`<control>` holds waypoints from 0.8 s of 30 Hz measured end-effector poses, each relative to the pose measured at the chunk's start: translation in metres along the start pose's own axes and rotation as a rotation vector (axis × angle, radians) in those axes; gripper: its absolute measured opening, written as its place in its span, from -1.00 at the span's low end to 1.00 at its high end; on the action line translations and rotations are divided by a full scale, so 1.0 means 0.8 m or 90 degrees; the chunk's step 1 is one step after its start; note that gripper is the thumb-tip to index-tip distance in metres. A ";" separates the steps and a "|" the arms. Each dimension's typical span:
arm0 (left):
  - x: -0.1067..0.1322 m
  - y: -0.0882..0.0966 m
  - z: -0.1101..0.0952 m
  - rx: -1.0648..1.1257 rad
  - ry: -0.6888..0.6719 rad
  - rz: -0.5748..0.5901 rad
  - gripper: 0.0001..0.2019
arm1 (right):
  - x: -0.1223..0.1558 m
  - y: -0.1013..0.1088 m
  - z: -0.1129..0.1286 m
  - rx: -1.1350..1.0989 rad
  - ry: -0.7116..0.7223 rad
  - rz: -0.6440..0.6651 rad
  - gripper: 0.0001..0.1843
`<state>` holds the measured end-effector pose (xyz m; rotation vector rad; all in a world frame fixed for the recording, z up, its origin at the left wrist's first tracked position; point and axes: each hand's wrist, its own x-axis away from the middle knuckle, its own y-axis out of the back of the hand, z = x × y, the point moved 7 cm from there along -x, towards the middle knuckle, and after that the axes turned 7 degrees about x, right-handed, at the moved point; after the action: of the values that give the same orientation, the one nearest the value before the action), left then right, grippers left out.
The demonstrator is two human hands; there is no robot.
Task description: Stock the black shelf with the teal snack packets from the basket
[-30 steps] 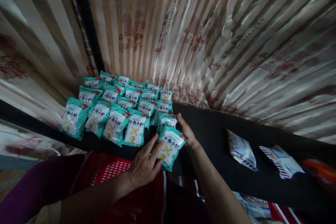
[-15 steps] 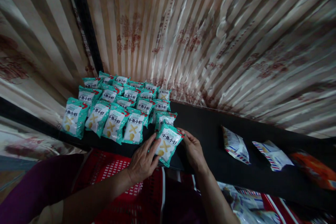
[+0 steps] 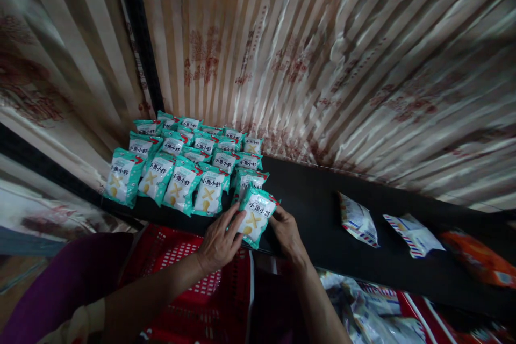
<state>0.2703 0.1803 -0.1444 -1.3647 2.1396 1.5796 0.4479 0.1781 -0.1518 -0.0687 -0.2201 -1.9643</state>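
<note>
Between my two hands stands a teal and white snack bag [image 3: 257, 216], tilted back at the front right end of a group of matching bags. My left hand [image 3: 223, 236] presses its fingers along the bag's left edge. At the right edge, the fingers of my right hand [image 3: 286, 228] are curled against the bag, with the fingertips partly hidden behind it. Just behind this bag leans another teal snack bag [image 3: 245, 178]. The other teal bags [image 3: 181, 185] stand close together in rows to the left.
The black shelf [image 3: 314, 199] runs to the right, carrying two white striped packets [image 3: 358, 220] and an orange packet [image 3: 479, 258]. Below its front edge are a red basket [image 3: 177, 247] and several silvery packets [image 3: 374, 312]. A striped, wrinkled sheet [image 3: 302, 64] hangs behind the shelf.
The view has shifted slightly. Both hands stay at the same snack bag, which sits a little closer against the bag behind it. The right-hand fingers have slid slightly lower along its edge.
</note>
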 end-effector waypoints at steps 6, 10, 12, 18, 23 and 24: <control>0.001 0.002 0.005 -0.003 0.001 -0.006 -0.41 | 0.001 -0.010 -0.010 -0.026 -0.025 0.007 -0.69; 0.002 0.000 0.006 0.003 0.003 -0.006 -0.41 | -0.001 -0.016 -0.024 -0.040 -0.046 0.014 -0.73; 0.002 0.001 0.007 0.002 0.007 -0.013 -0.41 | -0.004 -0.016 -0.028 -0.040 -0.043 0.001 -0.72; 0.002 0.001 0.006 -0.014 0.016 -0.012 -0.43 | 0.007 0.009 -0.022 -0.033 -0.028 -0.132 -0.71; 0.003 -0.001 0.007 -0.033 0.028 -0.013 -0.47 | 0.042 0.008 -0.017 -0.028 -0.021 -0.123 -0.62; 0.004 -0.002 0.006 -0.038 0.029 -0.014 -0.47 | 0.047 0.002 -0.016 -0.021 -0.021 -0.101 -0.59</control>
<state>0.2676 0.1827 -0.1493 -1.4510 2.1114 1.6324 0.4349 0.1408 -0.1587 -0.1073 -0.2202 -2.1254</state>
